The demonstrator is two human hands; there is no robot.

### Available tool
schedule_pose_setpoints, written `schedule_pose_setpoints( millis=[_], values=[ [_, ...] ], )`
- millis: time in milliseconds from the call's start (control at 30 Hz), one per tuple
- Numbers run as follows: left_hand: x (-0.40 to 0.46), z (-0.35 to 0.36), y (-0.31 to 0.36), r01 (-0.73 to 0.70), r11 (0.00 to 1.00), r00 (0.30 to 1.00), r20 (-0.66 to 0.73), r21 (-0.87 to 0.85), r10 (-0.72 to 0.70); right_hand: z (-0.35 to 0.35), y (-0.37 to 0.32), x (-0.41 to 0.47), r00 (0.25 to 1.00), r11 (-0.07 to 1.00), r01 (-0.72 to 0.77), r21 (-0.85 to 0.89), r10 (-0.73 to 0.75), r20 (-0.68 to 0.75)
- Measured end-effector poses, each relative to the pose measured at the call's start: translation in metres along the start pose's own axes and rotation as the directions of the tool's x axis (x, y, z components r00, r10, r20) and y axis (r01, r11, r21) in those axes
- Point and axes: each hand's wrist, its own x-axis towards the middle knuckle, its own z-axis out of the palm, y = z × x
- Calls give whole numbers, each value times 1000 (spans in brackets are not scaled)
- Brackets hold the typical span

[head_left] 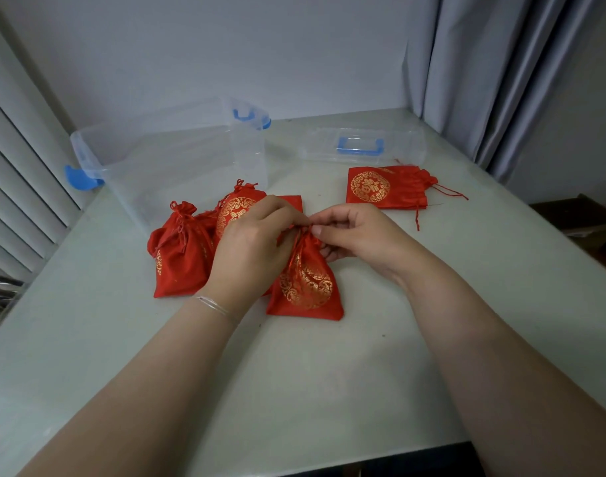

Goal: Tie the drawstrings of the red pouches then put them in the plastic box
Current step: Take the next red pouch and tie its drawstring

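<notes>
— What's laid out, biggest things first?

— A pale bench [294, 390] fills the view. At its far left stands a clear plastic box [177, 156] with blue clips, open on top. Its clear lid [363, 146], with a blue handle, lies flat to the right of it, well apart.

— And the pouches?

— Red, with gold print. One pouch [306, 284] lies near the middle, its neck gathered, pointing away. A cluster of tied pouches [182, 256] sits just left of it, in front of the box, partly under the left wrist. An untied pouch [381, 187] lies flat at the far right, just near the lid, its strings trailing loose on the bench.

— The hands?

— Both meet at the neck of the middle pouch. The left hand [257, 242] has its fingers curled, pinching the drawstring [296, 241] at the gather. The right hand [356, 235] pinches the same spot between thumb and forefinger, the other fingers curled beneath.

— Anything in the box?

— Nothing that I can make out through its walls.
</notes>
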Motion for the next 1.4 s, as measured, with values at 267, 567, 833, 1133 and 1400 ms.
schedule_pose_setpoints(
  millis=[267,567,833,1133,1400],
  values=[
    [-1,4,-2,3,995,1000,-3,-102,-3,-4,0,1,994,987,40,-158,-56,-97],
    [2,7,-3,-145,984,989,-32,-101,142,-2,4,5,976,927,7,-374,-88,-200],
    [3,5,8,55,923,998,37,-382,-44,0,4,5,981,851,-153,503,191,-25],
    [4,4,6,489,734,871,214,-472,-442,6,7,2,965,717,158,-679,-257,-47],
    [8,-2,7,703,470,682,319,-535,-658,24,9,1,980,934,162,-318,-191,-63]
  ],
)
